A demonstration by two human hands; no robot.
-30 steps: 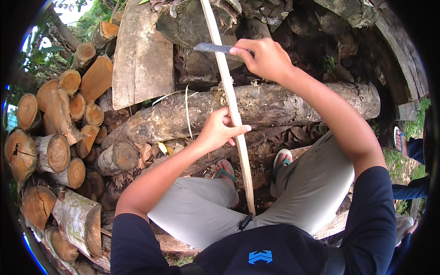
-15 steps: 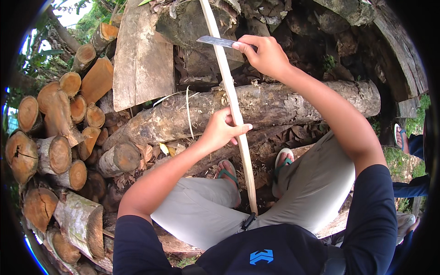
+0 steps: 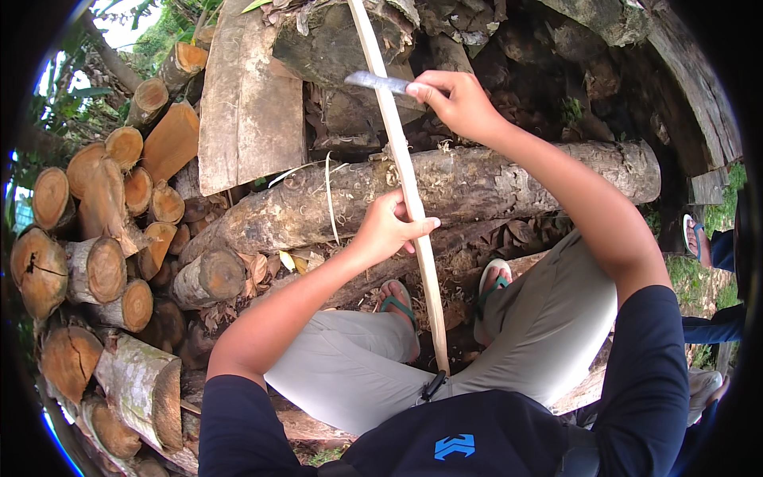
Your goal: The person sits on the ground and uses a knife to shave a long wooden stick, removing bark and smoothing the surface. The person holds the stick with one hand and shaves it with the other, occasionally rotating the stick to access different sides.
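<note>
A long, pale, peeled wooden stick (image 3: 429, 290) runs from my waist up past the top edge of the view, crossing over a lying log. My left hand (image 3: 391, 225) is closed round its middle, thumb laid across the front. Farther up, my right hand (image 3: 457, 99) grips the near end of a grey, flat-bladed knife (image 3: 377, 83). The blade lies crosswise over the stick, its tip sticking out to the left. Whether the edge bites into the wood cannot be made out. My fingers hide the knife's grip end.
Under the stick lies a thick log (image 3: 278, 208) strewn with shavings. Cut logs (image 3: 103, 270) are stacked at the left. A broad wooden slab (image 3: 250, 111) leans beyond the log, beside a stump (image 3: 338, 48). Another person's sandalled foot (image 3: 696, 238) shows at the far right.
My right hand has drawn the knife a little nearer along the stick, and the blade looks slightly turned. My left hand keeps its hold in nearly the same place.
</note>
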